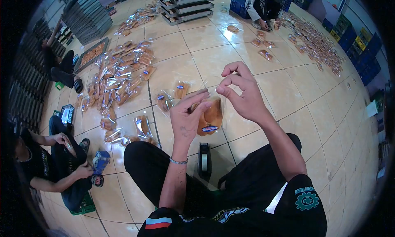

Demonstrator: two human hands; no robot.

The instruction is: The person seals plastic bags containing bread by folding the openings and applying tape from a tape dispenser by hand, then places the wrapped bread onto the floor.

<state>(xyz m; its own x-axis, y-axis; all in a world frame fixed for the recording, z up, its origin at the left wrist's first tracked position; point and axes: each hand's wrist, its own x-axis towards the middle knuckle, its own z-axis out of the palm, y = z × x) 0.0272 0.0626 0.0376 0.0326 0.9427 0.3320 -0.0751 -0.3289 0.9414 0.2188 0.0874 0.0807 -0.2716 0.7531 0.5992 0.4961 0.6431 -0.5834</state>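
Observation:
A clear bag of bread [212,115] with a blue label at its lower end is in front of me, between my knees. My left hand [187,115] is at its left side, fingers straight and thumb over the bag, gripping its edge. Above the bag's upper right, my right hand [243,91] has thumb and index fingertip pressed together, the other fingers curled. Whatever may be in that pinch is too small to make out. A black tape dispenser [204,161] stands on the floor below the bag. Two more bagged breads, one nearer [163,101] and one farther [181,89], lie beyond my left hand.
A big heap of bagged bread [119,76] covers the floor at left, with another pile [314,41] far right. Stacked trays [186,6] stand at the back. One person [53,163] sits at left, another [265,6] crouches at the back. Crates [368,52] line the right wall.

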